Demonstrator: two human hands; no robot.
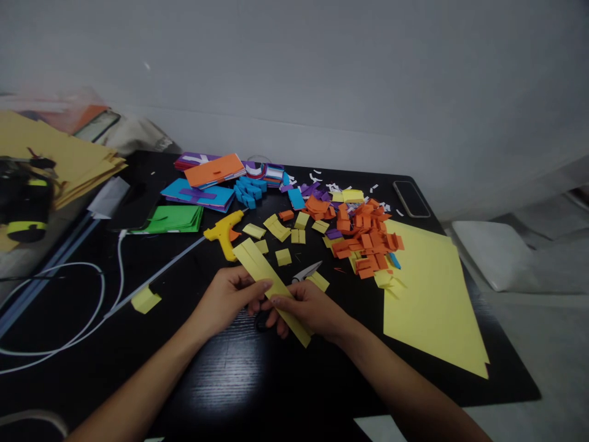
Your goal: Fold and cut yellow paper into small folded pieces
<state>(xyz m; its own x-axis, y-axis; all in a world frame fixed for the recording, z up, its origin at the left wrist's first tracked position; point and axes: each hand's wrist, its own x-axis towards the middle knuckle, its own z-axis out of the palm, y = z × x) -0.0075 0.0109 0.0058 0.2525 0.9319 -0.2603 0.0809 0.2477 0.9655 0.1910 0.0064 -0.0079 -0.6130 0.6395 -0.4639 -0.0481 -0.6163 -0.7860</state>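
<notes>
A long yellow paper strip (255,263) with a lengthwise crease slants between my hands above the black table. My left hand (229,296) pinches its left edge near the middle. My right hand (309,307) grips the strip a little lower, thumb on top and fingers beneath. Under the hands lie scissors (307,272), their blades pointing up and right, the handles partly hidden. Small folded yellow pieces (277,228) are scattered just beyond, beside a yellow glue gun (224,234).
Orange folded pieces (367,239) are heaped beside large yellow sheets (427,301) at the right. A phone (411,199) lies behind them. Green paper (177,218) and blue paper (197,193) are stacked back left. A white cable (102,307) loops at the left.
</notes>
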